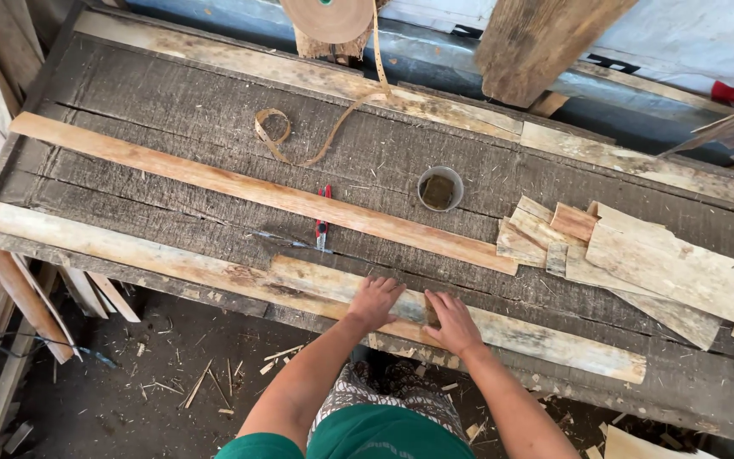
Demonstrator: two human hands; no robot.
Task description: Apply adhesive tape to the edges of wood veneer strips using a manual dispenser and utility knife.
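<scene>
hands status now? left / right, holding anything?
Left hand: open, flat on the veneer strip, holding nothing.
Right hand: fingers down on the same strip; cannot tell whether it grips anything.

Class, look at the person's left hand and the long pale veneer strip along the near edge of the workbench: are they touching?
Touching. The head view shows the left hand lying flat, palm down, on the veneer strip, with no gap visible beneath the fingers.

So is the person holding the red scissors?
No, the red scissors lie alone on the workbench, while the left hand and right hand press flat on a thin wood strip.
</scene>
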